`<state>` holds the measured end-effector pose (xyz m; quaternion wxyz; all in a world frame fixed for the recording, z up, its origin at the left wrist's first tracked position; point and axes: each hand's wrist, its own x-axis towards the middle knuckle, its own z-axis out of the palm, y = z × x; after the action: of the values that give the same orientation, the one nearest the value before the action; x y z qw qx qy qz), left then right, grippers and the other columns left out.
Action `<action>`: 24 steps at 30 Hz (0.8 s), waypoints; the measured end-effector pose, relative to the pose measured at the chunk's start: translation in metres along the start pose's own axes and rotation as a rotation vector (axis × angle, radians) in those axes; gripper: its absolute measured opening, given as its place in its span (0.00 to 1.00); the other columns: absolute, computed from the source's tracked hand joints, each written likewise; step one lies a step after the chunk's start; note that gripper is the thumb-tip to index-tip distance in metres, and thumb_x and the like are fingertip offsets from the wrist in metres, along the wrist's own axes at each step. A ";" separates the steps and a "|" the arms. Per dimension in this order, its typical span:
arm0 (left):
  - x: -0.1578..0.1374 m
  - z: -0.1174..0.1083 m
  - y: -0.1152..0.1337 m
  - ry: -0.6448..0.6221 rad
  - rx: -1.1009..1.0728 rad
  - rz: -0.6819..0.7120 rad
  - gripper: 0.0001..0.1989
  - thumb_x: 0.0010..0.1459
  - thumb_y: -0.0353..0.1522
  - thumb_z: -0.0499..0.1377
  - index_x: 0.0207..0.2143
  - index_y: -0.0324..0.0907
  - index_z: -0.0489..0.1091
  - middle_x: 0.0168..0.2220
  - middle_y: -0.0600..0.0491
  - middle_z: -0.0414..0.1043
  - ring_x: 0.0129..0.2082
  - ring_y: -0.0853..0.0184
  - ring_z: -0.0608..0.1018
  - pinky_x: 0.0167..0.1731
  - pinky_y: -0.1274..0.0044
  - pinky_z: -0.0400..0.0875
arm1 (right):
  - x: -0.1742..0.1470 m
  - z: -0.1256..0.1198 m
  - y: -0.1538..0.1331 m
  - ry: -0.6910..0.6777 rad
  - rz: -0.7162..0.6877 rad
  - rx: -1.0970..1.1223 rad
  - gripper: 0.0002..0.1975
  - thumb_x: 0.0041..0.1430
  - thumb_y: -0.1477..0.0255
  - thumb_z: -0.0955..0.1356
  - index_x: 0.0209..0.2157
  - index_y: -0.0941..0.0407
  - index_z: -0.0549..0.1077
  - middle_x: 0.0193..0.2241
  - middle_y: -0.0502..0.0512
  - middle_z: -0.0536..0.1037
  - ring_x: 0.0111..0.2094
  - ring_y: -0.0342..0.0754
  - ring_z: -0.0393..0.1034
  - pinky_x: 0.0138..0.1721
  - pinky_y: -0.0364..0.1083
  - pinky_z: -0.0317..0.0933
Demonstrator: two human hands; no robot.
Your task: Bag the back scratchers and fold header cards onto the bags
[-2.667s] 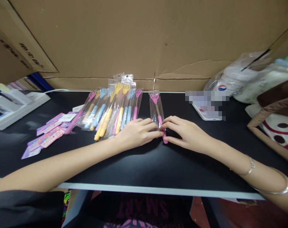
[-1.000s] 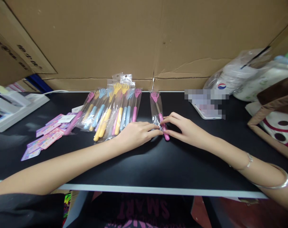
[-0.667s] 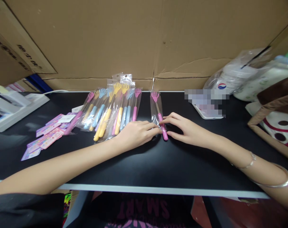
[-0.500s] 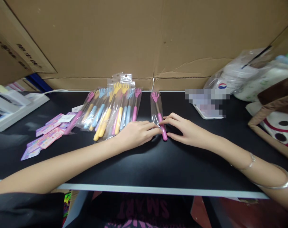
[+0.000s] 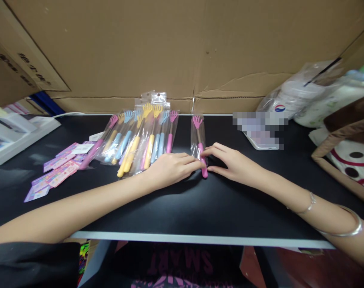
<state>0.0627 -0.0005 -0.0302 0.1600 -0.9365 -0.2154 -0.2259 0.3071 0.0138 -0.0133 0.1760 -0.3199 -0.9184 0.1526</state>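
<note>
A pink back scratcher (image 5: 202, 148) in a clear plastic sleeve lies on the black table, its claw end pointing away from me. From the left, the fingertips of my left hand (image 5: 177, 168) close on its handle. My right hand (image 5: 225, 161) pinches the same handle from the other side, thumb low and fingers above. Left of these, several bagged back scratchers (image 5: 135, 144) in pink, yellow and blue lie side by side in a spread pile. My left hand covers the lower ends of a few of them.
Printed cards (image 5: 60, 170) lie scattered at the left, near a white power strip (image 5: 25, 140). A phone (image 5: 258, 142), partly blurred out, lies to the right. Beyond it are a bagged cup (image 5: 297, 96) and a brown-handled bag (image 5: 344, 140). A cardboard wall (image 5: 133, 48) backs the table.
The lower end of the pink back scratcher has shifted slightly left, so it lies a little straighter. Both hands stay at its handle, and my right hand has edged left with it.
</note>
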 end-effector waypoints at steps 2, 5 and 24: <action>0.001 -0.001 0.001 0.014 0.023 -0.003 0.11 0.69 0.28 0.49 0.45 0.43 0.70 0.36 0.57 0.78 0.33 0.72 0.79 0.33 0.81 0.70 | 0.000 0.000 0.001 -0.002 0.000 -0.018 0.14 0.64 0.69 0.66 0.51 0.54 0.69 0.45 0.59 0.73 0.47 0.53 0.72 0.48 0.52 0.68; 0.003 -0.003 0.002 0.040 0.079 -0.022 0.09 0.68 0.31 0.51 0.43 0.44 0.72 0.34 0.57 0.77 0.32 0.71 0.78 0.31 0.80 0.68 | 0.000 0.001 0.002 0.002 0.003 -0.070 0.14 0.64 0.67 0.66 0.51 0.53 0.69 0.45 0.59 0.73 0.48 0.53 0.72 0.47 0.52 0.68; 0.003 -0.010 -0.001 0.052 0.195 0.298 0.09 0.67 0.26 0.52 0.44 0.47 0.68 0.41 0.56 0.75 0.33 0.74 0.74 0.24 0.80 0.62 | 0.000 0.004 0.007 0.068 -0.067 0.105 0.16 0.62 0.68 0.67 0.51 0.53 0.68 0.44 0.57 0.77 0.46 0.51 0.74 0.48 0.52 0.70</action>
<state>0.0611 -0.0022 -0.0200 0.2872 -0.9319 -0.0908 -0.2020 0.3093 0.0184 -0.0197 0.2287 -0.2844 -0.9128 0.1834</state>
